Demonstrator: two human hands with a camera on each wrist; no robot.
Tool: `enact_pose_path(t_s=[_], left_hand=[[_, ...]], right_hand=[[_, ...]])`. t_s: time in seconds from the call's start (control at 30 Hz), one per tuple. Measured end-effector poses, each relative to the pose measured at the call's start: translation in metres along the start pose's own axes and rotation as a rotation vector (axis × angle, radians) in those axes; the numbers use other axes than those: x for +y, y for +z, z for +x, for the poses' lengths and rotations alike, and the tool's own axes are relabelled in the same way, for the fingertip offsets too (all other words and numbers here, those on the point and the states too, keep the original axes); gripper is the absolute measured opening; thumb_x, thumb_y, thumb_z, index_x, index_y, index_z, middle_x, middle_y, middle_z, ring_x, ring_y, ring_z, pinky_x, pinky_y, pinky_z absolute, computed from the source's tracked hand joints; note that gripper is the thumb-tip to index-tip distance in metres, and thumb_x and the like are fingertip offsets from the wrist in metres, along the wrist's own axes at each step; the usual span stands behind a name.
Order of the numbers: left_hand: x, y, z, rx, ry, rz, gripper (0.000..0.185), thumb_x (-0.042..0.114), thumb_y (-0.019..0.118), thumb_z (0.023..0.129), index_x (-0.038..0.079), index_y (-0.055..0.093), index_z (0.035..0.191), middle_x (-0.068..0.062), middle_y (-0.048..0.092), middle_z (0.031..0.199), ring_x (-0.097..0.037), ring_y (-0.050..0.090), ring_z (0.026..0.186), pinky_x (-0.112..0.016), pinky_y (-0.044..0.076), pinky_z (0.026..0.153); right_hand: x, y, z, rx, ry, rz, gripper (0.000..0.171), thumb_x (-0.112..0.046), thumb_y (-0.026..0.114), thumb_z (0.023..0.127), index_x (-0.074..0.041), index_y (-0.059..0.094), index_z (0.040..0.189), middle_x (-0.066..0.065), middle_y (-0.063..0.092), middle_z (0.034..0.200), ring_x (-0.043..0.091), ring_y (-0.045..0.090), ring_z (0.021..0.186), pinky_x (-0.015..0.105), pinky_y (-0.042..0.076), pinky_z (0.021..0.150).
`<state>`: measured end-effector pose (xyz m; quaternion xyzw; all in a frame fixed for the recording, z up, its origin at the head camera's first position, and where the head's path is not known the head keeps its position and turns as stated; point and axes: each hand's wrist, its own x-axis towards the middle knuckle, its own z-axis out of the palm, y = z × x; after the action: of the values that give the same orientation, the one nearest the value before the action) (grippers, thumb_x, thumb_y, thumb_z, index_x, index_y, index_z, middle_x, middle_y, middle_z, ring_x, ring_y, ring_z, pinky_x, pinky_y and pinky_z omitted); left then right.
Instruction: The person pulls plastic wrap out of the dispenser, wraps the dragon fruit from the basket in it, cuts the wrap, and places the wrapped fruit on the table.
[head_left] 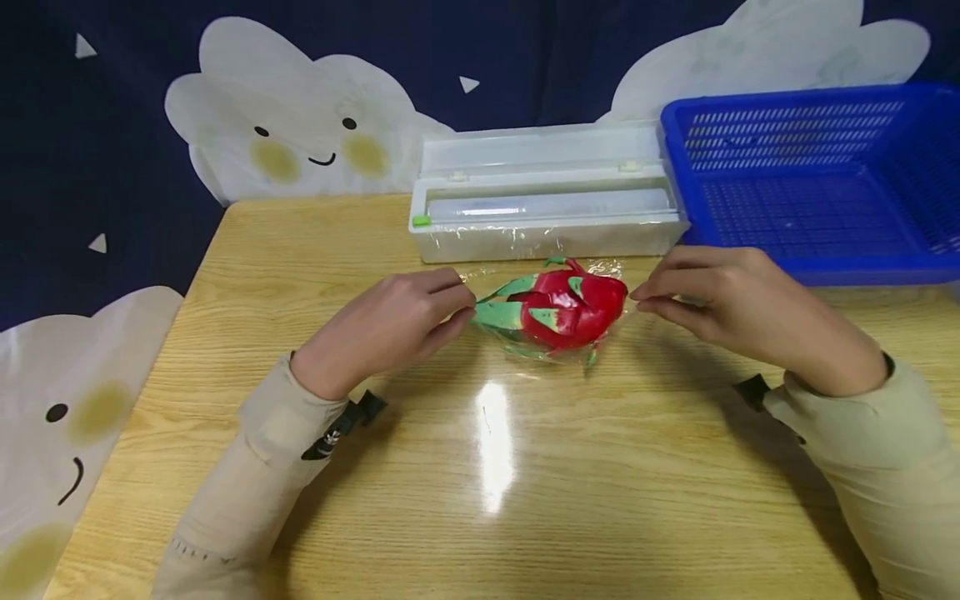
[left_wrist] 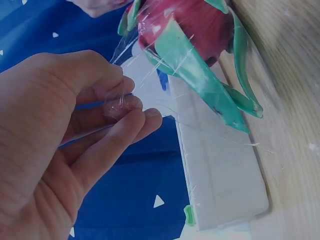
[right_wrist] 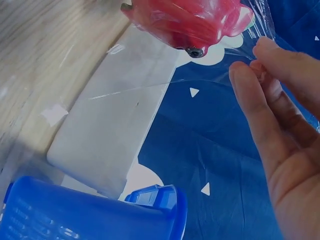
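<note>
A wooden tabletop (head_left: 525, 500) carries all items, backed by a dark blue backdrop (head_left: 112, 125) printed with white cloud faces. A blue perforated basket (head_left: 810, 183) stands at the far right corner, its near rim just beyond the right hand. Beside it, touching or nearly touching its left wall, sits a white cling film dispenser box (head_left: 543, 200) with its lid raised and a green slider at the left end. Both forearms, in beige sleeves, reach in from the near edge and converge on the middle of the tabletop. The left hand (head_left: 386, 325) lies knuckles up, its fingers (left_wrist: 122, 107) and thumb pinching a bunch of clear cling film (left_wrist: 150, 70) at the fruit's left end. The right hand (head_left: 738, 304) mirrors it, fingers (right_wrist: 250, 87) curled in and pinching the film at the fruit's right end. The toy dragon fruit (head_left: 562, 312) lies between the two hands, just in front of the dispenser box; it is glossy red with green, yellow-based scales, and is covered by the wrinkled film. The near half of the tabletop shows only bare wood with a light reflection.
</note>
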<state>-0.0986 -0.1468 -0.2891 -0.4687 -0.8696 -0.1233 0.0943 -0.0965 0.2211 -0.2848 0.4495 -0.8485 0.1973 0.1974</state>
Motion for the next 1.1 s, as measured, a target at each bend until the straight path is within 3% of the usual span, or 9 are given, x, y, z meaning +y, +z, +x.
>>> enact_pose_path(t_s=[0.3,0.4,0.5,0.57,0.6,0.63,1.1], left_hand=[[-0.002,0.003,0.013,0.017,0.03,-0.001,0.009,0.009,0.065,0.1,0.009,0.071,0.093,-0.001,0.067,0.089,-0.011,0.058,0.074,-0.024,0.054,0.065],[-0.004,0.004,0.016,0.03,0.038,-0.012,0.011,0.009,0.063,0.1,0.009,0.071,0.092,-0.002,0.066,0.088,-0.01,0.057,0.072,-0.023,0.053,0.062],[-0.006,0.006,0.019,0.034,0.036,-0.022,0.012,0.009,0.062,0.1,0.008,0.071,0.093,-0.002,0.066,0.088,-0.011,0.058,0.072,-0.024,0.054,0.064],[-0.009,0.008,0.02,0.032,0.028,-0.031,0.011,0.009,0.062,0.1,0.008,0.072,0.094,-0.002,0.067,0.089,-0.012,0.06,0.074,-0.025,0.056,0.065],[-0.01,0.009,0.021,0.029,0.023,-0.037,0.011,0.009,0.062,0.1,0.008,0.072,0.095,-0.003,0.068,0.09,-0.012,0.061,0.074,-0.025,0.056,0.066],[-0.011,0.01,0.022,0.027,0.018,-0.043,0.011,0.01,0.062,0.1,0.008,0.073,0.096,-0.003,0.069,0.091,-0.012,0.062,0.075,-0.026,0.057,0.067],[-0.022,0.029,0.035,-0.001,-0.021,-0.122,0.017,0.013,0.059,0.103,0.006,0.075,0.103,-0.005,0.072,0.098,-0.013,0.066,0.081,-0.026,0.059,0.074]], right_hand=[[0.004,0.003,0.008,-0.018,-0.025,-0.007,0.061,-0.053,0.039,0.106,-0.012,0.081,0.09,-0.001,0.076,0.086,0.012,0.067,0.073,0.024,0.053,0.061],[0.006,0.004,0.01,-0.029,-0.025,0.007,0.046,-0.046,0.053,0.104,-0.012,0.081,0.091,-0.001,0.077,0.087,0.015,0.069,0.074,0.027,0.054,0.062],[0.006,0.004,0.013,-0.044,-0.017,0.008,0.01,-0.023,0.081,0.09,-0.013,0.081,0.091,-0.001,0.077,0.088,0.014,0.07,0.076,0.028,0.055,0.065],[0.006,0.004,0.015,-0.061,-0.004,0.012,0.021,-0.005,0.09,0.075,-0.014,0.081,0.092,-0.002,0.077,0.089,0.014,0.07,0.077,0.026,0.055,0.066],[0.006,0.005,0.016,-0.068,0.002,0.014,0.023,-0.004,0.09,0.075,-0.014,0.08,0.092,-0.002,0.076,0.089,0.013,0.069,0.076,0.024,0.054,0.066],[0.006,0.005,0.017,-0.073,0.008,0.015,0.032,0.003,0.09,0.068,-0.015,0.08,0.093,-0.003,0.076,0.09,0.012,0.068,0.075,0.022,0.054,0.065],[0.009,0.013,0.023,-0.064,0.019,0.042,0.023,0.003,0.083,0.078,-0.013,0.08,0.095,-0.002,0.076,0.089,0.009,0.066,0.074,0.019,0.049,0.064]])
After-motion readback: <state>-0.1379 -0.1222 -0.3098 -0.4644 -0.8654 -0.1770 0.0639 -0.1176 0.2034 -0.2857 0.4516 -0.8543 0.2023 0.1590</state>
